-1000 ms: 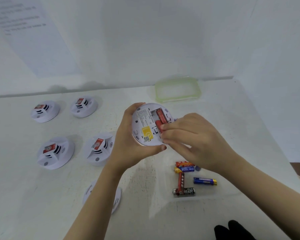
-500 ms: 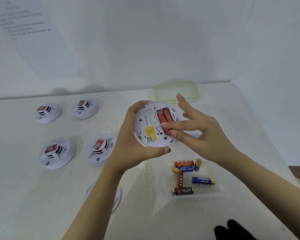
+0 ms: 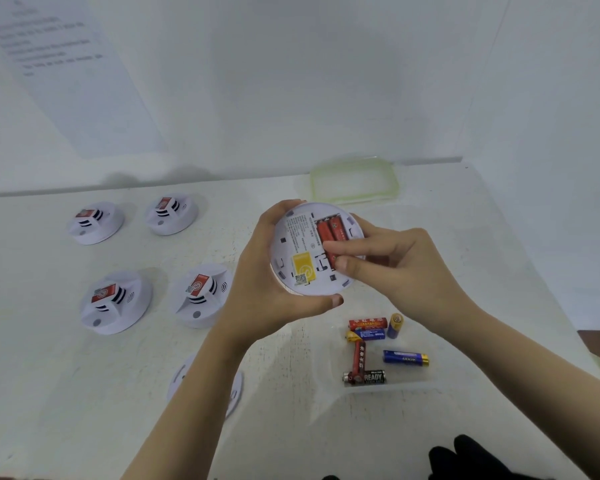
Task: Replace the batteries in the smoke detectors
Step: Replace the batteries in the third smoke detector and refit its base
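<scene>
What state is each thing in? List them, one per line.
held smoke detector: back up, cover off, gripped by left hand
red batteries: seated in compartment, right hand pinches their lower end
four smoke detectors: dome up on table
base plate: detached, flat on table
loose batteries: in clear tray, one on end

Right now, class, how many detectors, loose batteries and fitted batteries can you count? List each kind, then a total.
Detectors: 5 (4 on the table, 1 held)
Loose batteries: 6
Fitted batteries: 2
Total: 13
</scene>
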`<state>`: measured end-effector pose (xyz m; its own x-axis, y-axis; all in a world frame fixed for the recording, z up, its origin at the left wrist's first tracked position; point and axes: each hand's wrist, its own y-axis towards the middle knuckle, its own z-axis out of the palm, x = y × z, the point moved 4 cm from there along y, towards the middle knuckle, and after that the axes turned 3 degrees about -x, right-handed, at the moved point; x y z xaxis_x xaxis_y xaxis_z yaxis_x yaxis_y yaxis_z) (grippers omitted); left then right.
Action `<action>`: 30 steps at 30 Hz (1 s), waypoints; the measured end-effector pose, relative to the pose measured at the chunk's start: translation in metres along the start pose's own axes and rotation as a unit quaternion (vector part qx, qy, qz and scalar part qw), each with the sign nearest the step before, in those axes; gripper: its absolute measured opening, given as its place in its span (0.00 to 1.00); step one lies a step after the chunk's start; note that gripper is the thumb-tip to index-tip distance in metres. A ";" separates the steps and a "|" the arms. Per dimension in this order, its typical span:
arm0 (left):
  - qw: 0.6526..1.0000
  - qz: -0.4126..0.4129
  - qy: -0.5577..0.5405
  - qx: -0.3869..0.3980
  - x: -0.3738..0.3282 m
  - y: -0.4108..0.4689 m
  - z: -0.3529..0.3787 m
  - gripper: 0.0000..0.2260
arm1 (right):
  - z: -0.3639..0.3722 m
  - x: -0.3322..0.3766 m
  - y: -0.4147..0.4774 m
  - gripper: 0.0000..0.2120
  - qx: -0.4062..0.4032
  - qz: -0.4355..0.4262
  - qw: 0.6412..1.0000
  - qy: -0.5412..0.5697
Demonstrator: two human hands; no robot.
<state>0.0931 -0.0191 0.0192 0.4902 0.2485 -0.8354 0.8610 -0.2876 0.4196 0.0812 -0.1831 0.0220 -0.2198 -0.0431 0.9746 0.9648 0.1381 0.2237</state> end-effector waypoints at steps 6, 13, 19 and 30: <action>1.000 0.000 0.026 -0.015 -0.005 -0.008 -0.004 0.43 | 0.007 0.000 -0.006 0.12 -0.023 0.029 0.999 -0.001; 0.999 -0.020 0.023 -0.013 -0.002 -0.020 -0.021 0.45 | 0.031 0.008 -0.014 0.13 -0.026 0.024 0.999 0.012; 0.999 -0.039 0.026 -0.027 0.004 -0.046 -0.053 0.46 | 0.068 0.011 -0.022 0.14 0.012 -0.005 0.998 -0.054; 0.986 -0.113 0.082 -0.088 0.032 -0.104 -0.157 0.44 | 0.149 -0.020 -0.056 0.12 -0.041 -0.005 0.968 -0.246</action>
<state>0.0403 0.1635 0.0046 0.2853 0.4381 -0.8525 0.9541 -0.0454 0.2960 0.0105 -0.0420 -0.0087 -0.2521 0.4358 0.8640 0.9661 0.0610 0.2510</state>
